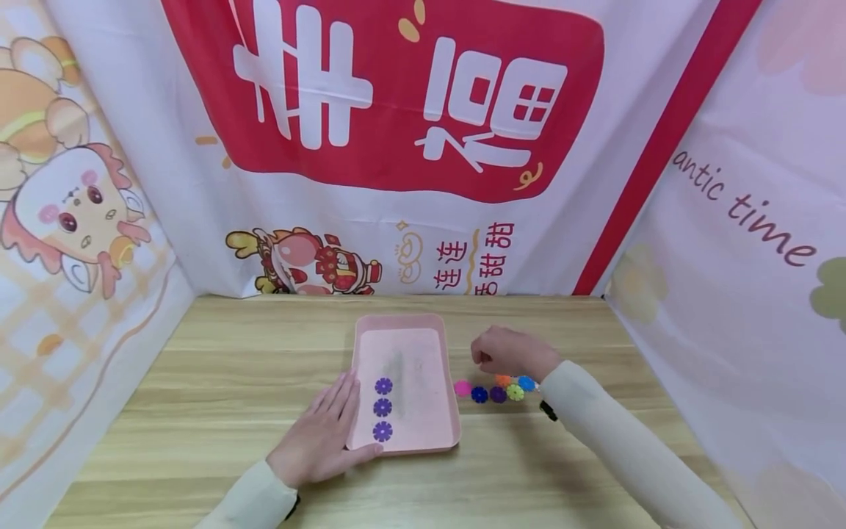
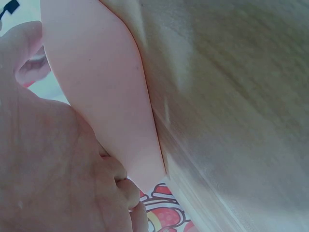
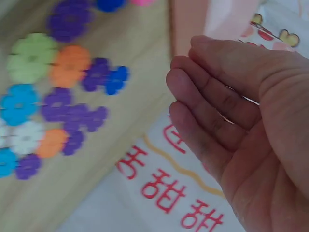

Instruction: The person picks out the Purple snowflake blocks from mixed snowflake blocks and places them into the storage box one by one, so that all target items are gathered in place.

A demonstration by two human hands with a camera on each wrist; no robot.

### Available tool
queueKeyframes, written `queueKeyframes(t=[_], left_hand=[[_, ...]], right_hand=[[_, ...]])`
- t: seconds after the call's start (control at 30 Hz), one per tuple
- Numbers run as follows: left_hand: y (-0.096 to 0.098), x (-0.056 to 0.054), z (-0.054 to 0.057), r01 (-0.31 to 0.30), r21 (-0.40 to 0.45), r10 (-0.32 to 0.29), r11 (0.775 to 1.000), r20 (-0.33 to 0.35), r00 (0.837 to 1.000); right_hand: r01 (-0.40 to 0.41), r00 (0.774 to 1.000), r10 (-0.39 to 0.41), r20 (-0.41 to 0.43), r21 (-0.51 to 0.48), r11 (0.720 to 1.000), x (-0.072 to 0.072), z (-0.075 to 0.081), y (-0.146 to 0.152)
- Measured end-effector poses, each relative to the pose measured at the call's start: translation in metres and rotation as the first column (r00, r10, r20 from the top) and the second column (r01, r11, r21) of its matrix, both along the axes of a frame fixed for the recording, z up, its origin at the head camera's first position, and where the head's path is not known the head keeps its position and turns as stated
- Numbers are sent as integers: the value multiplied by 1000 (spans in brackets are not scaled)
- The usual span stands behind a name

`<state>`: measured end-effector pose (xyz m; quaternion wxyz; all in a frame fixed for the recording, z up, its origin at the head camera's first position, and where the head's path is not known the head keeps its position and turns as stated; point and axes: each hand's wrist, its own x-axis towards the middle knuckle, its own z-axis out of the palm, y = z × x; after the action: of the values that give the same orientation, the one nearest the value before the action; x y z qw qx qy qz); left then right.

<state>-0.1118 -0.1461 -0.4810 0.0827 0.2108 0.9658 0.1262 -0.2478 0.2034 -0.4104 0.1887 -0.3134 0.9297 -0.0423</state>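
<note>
A pink rectangular tray [image 1: 413, 441] sits on the wooden table with three purple notched flower-shaped discs [image 1: 382, 407] in a column along its left side. My left hand [image 1: 324, 441] rests against the tray's left wall, fingers straight along the rim and thumb at the near left corner. In the left wrist view that hand lies against the pink tray wall [image 2: 101, 82]. To the right of the tray, my right hand [image 1: 509, 353] is above the table with loosely bent fingers. No piece shows between its thumb and fingers [image 3: 207, 140] in the right wrist view.
Right of the tray lie more discs: a pink disc [image 1: 463, 388], a dark blue disc [image 1: 479, 395], a light green disc [image 3: 33, 58] and an orange disc [image 3: 70, 66], with several others partly behind my right forearm. Printed cloth walls [image 1: 396, 257] enclose the table's back and sides.
</note>
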Motion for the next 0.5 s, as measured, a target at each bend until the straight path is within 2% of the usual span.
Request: queueKeyframes(t=[0.23, 0.5], left_hand=[[-1, 0, -2, 1, 8, -1, 1000, -18, 1000], [-1, -1, -6, 2, 4, -1, 1000, -27, 1000]], right_hand=[[23, 999, -23, 46, 14, 1000, 14, -26, 23], [-44, 999, 44, 5, -27, 999, 21, -48, 37]])
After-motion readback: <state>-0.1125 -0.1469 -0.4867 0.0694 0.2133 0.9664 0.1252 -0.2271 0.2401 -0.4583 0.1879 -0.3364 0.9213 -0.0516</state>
